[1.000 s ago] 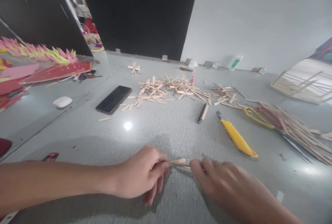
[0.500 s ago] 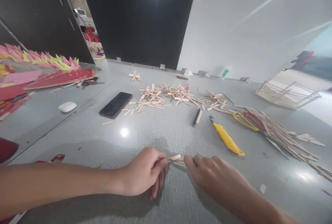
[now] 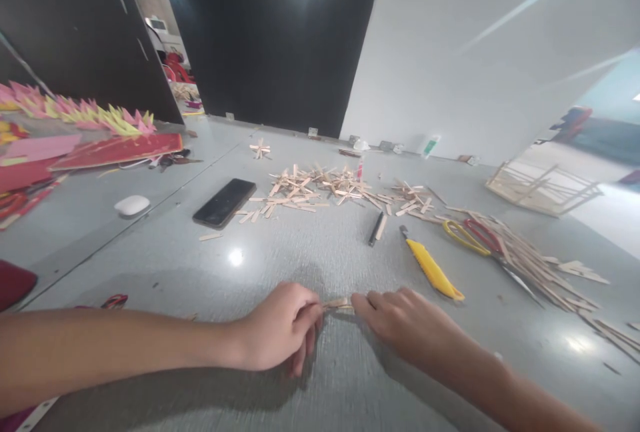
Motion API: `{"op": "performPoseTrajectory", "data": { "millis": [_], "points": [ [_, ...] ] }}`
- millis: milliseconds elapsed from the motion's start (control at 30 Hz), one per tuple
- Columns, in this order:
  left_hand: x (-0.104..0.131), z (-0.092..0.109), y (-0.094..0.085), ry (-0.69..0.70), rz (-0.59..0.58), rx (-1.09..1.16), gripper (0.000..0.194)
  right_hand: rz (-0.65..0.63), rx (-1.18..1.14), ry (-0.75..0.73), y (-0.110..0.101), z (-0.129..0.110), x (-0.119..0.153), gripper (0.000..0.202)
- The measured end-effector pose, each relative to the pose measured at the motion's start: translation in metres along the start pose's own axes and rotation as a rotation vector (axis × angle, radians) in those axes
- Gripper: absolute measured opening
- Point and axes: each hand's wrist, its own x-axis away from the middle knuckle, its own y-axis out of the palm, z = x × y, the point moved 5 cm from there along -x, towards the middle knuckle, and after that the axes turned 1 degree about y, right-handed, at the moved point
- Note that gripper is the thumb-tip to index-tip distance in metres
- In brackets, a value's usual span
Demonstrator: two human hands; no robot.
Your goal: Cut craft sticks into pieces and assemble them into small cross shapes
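My left hand (image 3: 286,327) is closed, its thumb and fingertips pinching the left end of some short wooden craft sticks (image 3: 335,303) just above the grey table. At the other end of these sticks is my right hand (image 3: 397,319), its fingers curled and closed on the right end. Only a short stretch of the sticks shows between the hands; the fingers hide the rest. A yellow-handled cutter (image 3: 433,269) lies beyond my right hand, near a black pen (image 3: 375,229).
A pile of cut wooden pieces (image 3: 300,189) lies across the table, with a small stick star (image 3: 260,148) behind it. A phone (image 3: 225,203) and a white mouse (image 3: 132,205) are at left. Scissors (image 3: 467,239) rest by long wooden strips (image 3: 545,272); a stick frame (image 3: 543,185) stands far right.
The upper stick's end has come down closer to the lower stick. My right hand has shifted slightly left and up, and the camera view has turned slightly.
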Motion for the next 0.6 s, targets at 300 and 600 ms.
{"op": "performPoseTrajectory", "data": {
  "millis": [300, 600],
  "points": [
    [0.0, 0.002, -0.001, 0.027, 0.002, 0.011, 0.036, -0.101, 0.26, 0.131, -0.017, -0.049, -0.007, 0.016],
    [0.0, 0.002, -0.001, 0.045, 0.017, 0.001, 0.041, 0.002, 0.169, 0.119, -0.008, -0.026, -0.002, 0.023]
  ]
}}
